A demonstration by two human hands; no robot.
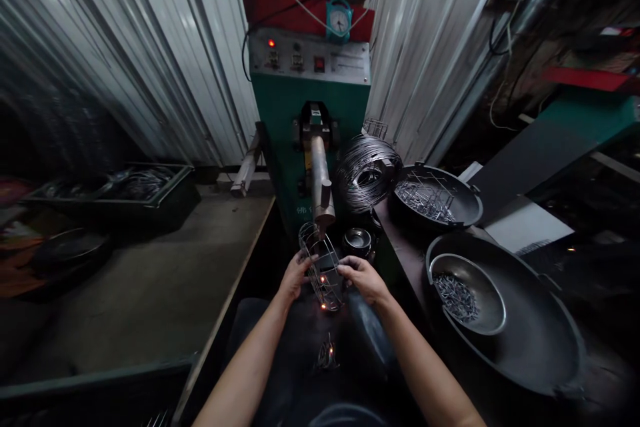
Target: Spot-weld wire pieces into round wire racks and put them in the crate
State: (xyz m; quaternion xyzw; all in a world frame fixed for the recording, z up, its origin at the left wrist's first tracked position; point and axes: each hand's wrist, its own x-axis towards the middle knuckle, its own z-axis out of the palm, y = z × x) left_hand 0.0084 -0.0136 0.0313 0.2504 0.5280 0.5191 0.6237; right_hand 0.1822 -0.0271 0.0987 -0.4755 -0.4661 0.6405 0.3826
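Observation:
My left hand (295,275) and my right hand (364,279) both grip a small round wire cage (320,265), one on each side. The cage sits just under the metal arm (320,180) of a green welding machine (310,113). Small orange sparks glow at the cage's lower edge and below it near my lap. Both hands have their fingers curled on the wires.
A coil of wire (367,173) lies right of the machine. Behind it a black pan (435,197) holds short wire pieces; a grey bowl (467,293) of wire pieces sits in a large black pan (530,340). A crate (115,193) stands at the left by corrugated walls.

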